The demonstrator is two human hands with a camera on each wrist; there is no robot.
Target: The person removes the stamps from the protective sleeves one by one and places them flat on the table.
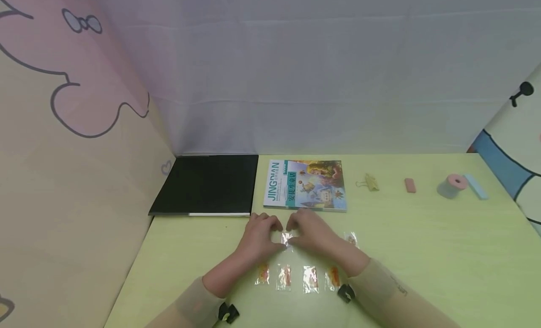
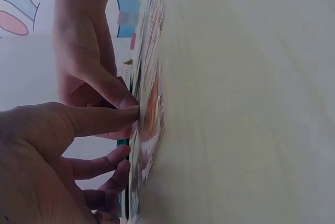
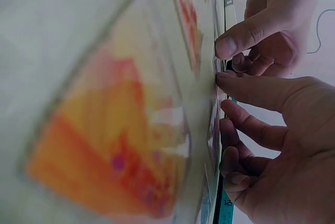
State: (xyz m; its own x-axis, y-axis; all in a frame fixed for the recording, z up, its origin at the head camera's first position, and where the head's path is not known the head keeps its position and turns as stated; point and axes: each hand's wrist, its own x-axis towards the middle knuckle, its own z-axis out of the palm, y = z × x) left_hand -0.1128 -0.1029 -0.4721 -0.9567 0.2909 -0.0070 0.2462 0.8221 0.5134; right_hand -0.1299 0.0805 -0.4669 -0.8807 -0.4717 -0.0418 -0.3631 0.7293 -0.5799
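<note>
On the table, a small clear packet (image 1: 286, 238) lies between both hands. My left hand (image 1: 258, 236) holds its left side, thumb at the near edge and curled index finger at the far edge. My right hand (image 1: 312, 231) holds its right side in the same way. The two thumb tips nearly meet in the right wrist view. Nearer me lies a row of similar packets (image 1: 310, 279) with orange and red prints; one orange packet (image 3: 120, 156) looms close in the right wrist view. Another packet (image 1: 351, 238) is partly hidden beyond my right forearm.
Behind the hands lie a black flat folder (image 1: 211, 184) and a children's book (image 1: 306, 184). Farther right are a yellow binder clip (image 1: 372, 182), a pink eraser (image 1: 410, 185), a pink-topped roll (image 1: 452, 186) and a light blue bar (image 1: 475, 187). A white curtain backs the table.
</note>
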